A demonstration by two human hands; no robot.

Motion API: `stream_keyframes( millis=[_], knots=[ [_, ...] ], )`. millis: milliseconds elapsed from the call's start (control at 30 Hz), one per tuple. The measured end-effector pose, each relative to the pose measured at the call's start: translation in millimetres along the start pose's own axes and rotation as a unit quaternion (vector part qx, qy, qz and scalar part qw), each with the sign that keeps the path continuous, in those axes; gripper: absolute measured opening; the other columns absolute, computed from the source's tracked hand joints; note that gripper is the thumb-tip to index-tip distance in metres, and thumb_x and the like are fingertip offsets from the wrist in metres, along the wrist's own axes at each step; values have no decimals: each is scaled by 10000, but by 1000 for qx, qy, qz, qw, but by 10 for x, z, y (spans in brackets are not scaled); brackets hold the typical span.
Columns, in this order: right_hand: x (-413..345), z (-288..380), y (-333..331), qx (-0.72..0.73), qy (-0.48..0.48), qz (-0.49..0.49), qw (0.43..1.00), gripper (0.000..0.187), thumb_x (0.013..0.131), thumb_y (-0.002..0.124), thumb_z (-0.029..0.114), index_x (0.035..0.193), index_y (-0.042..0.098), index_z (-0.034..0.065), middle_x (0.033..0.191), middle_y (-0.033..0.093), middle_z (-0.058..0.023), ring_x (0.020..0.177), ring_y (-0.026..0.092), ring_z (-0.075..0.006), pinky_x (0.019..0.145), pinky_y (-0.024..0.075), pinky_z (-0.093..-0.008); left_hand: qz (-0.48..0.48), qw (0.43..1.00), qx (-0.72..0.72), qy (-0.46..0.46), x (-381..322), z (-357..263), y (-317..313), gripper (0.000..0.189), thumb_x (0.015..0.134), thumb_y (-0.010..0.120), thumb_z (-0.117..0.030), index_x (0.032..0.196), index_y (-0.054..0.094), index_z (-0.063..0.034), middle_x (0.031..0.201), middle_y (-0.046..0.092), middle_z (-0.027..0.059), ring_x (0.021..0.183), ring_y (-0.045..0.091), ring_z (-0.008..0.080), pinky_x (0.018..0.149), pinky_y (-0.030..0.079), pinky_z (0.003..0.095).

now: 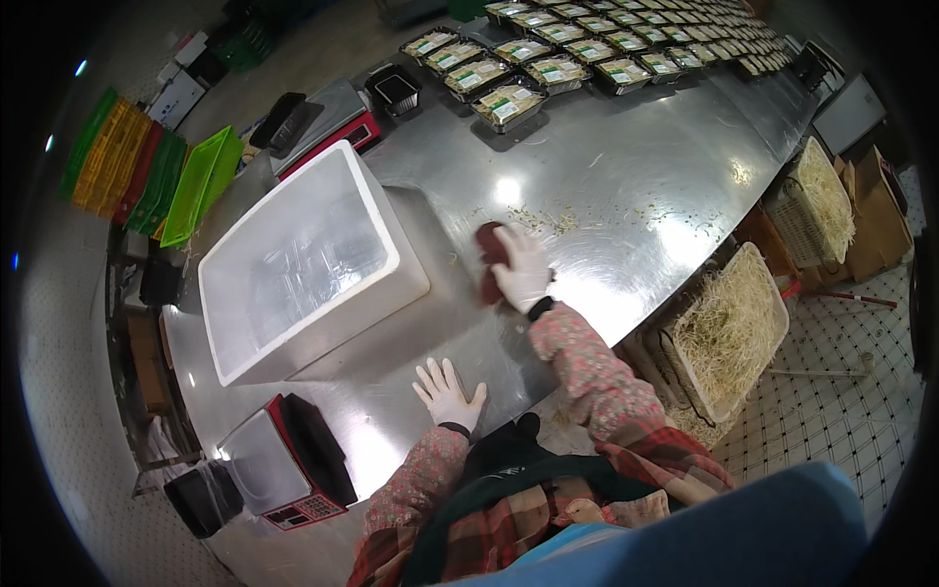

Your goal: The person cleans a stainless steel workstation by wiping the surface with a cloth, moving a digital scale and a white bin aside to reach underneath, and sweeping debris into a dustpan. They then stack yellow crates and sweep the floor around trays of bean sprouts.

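My right hand (524,271), in a white glove, presses a dark red cloth (493,257) onto the stainless steel table (469,176). The hand looks slightly blurred. Scattered sprout bits (554,220) lie on the metal just beyond it. Nearer to me, my left hand (450,395), also gloved, rests flat on the table with its fingers spread and holds nothing. A large white foam box (411,257) stands to the left of both hands, with clear plastic film visible inside.
Packed trays of sprouts (510,103) cover the far end. A digital scale (275,466) with black trays is at the near left, another scale (330,125) behind the box. Baskets of sprouts (726,330) stand along the right edge. Stacked crates (125,161) are at the far left.
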State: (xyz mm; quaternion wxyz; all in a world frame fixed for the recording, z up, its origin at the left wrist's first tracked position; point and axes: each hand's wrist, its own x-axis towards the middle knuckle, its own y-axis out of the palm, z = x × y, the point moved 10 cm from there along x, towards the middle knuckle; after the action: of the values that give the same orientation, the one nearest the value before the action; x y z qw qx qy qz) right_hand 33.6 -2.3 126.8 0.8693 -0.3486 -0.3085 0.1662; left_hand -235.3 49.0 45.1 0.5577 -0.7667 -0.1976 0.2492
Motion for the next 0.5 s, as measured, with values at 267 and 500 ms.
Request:
stream_keyframes(
  millis=[267,500],
  knots=[
    [685,-578,648,-173,-23,66,982,509,735,643,277,1219,526,173,1249,506,-72,1118,490,-275,892,416,-455,15,1000,-6,18,25,14,43,884,793,596,-514,1414,267,23,1490,177,259,1386,66,468,1097,46,599],
    [-1002,-4415,-2676,-224,515,-1,827,497,823,589,333,1293,538,179,1239,578,-118,1204,502,-314,1004,403,-442,41,997,-56,41,83,-139,22,892,805,582,-526,1412,256,39,1482,162,287,1373,61,495,1080,47,628]
  ],
)
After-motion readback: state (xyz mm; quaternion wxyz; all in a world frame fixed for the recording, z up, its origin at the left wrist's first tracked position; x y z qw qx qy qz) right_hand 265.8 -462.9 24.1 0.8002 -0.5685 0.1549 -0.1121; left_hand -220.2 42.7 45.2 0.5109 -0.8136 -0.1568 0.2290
